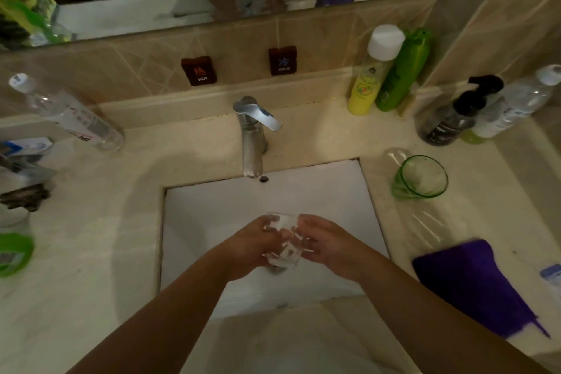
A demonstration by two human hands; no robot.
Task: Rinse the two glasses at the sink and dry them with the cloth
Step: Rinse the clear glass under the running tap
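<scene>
surface [100, 246]: pale cream stone top running round the basin; it carries the bottles, the waiting glass and the cloth, all within arm's reach of the basin.
sink [218, 222]: white rectangular basin sunk into the surface; both hands work over its middle, so drips likely fall inside. whether water runs from the spout cannot be told.
purple cloth [473, 282]: folded deep-purple cloth lying flat to the right of the sink, apart from both glasses, probably kept dry for the wiping step.
chrome tap [253, 136]: upright chrome mixer with its lever angled to the right, behind the basin.
left hand [258, 244]: fingers curled round the left side of the clear glass.
right hand [323, 241]: fingers curled on the right side of the same glass, steadying or rubbing it.
clear glass [285, 240]: clear patterned tumbler held between both hands above the drain; rinsing seems in hand.
green-tinted glass [420, 177]: tumbler with green rim and base, tilted or on its side right of the sink, untouched.
wall tags [198, 71]: two dark plaques on the tiles, reading "hot" on the left and "cold" on the right.
bottle labels: too blurred to read.
</scene>
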